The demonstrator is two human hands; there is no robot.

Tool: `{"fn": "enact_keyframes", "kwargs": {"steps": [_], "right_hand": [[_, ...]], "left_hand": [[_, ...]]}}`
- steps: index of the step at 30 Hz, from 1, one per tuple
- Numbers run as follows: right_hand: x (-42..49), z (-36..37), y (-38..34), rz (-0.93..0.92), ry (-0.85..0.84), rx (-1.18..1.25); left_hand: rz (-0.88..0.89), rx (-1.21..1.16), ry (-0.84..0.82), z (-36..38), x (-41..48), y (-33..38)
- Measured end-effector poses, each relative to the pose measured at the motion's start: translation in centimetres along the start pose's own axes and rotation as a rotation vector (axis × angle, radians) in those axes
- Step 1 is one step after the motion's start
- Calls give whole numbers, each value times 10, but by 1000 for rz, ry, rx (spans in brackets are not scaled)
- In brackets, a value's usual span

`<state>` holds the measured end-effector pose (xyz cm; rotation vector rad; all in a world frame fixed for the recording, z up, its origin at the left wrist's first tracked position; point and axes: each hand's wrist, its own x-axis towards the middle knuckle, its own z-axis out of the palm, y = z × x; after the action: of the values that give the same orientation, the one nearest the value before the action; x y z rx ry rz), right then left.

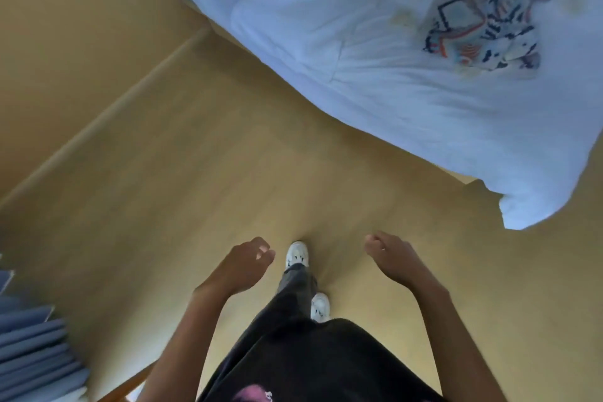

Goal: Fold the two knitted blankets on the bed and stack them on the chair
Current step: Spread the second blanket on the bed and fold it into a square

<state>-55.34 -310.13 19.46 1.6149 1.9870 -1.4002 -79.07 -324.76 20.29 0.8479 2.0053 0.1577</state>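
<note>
A knitted blanket [496, 6] with a dark, orange and pale blue pattern lies crumpled on the white bed [342, 52] at the upper right. I see only this one blanket; no chair is in view. My left hand [248, 263] hangs over the floor at lower centre, fingers loosely curled, holding nothing. My right hand [391, 254] hangs the same way a little to the right, also holding nothing. Both hands are well short of the bed. The frame is blurred.
Pale wooden floor [195, 157] fills the middle. A beige wall with a skirting board [98, 117] runs along the left. Blue pleated fabric [32, 352] hangs at the lower left. My white shoes [297, 256] stand between my hands.
</note>
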Motion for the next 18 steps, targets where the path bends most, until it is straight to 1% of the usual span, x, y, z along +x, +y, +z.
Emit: {"fn": "enact_keyframes", "kwargs": {"steps": [2, 5, 8, 9, 12, 15, 18], "right_hand": [[14, -26, 13, 43, 38, 79], [37, -69, 32, 100, 91, 119], [57, -114, 50, 154, 156, 148], [64, -133, 59, 184, 199, 179], [65, -179, 90, 285, 271, 250], [60, -214, 128, 375, 354, 351], [54, -242, 170, 456, 358, 393]], "left_hand": [[17, 40, -30, -6, 26, 33], [79, 135, -80, -12, 68, 88], [171, 258, -123, -10, 113, 149], [219, 302, -161, -8, 132, 178], [337, 417, -240, 3, 167, 256], [462, 464, -247, 24, 195, 338], [562, 565, -290, 55, 206, 409]]}}
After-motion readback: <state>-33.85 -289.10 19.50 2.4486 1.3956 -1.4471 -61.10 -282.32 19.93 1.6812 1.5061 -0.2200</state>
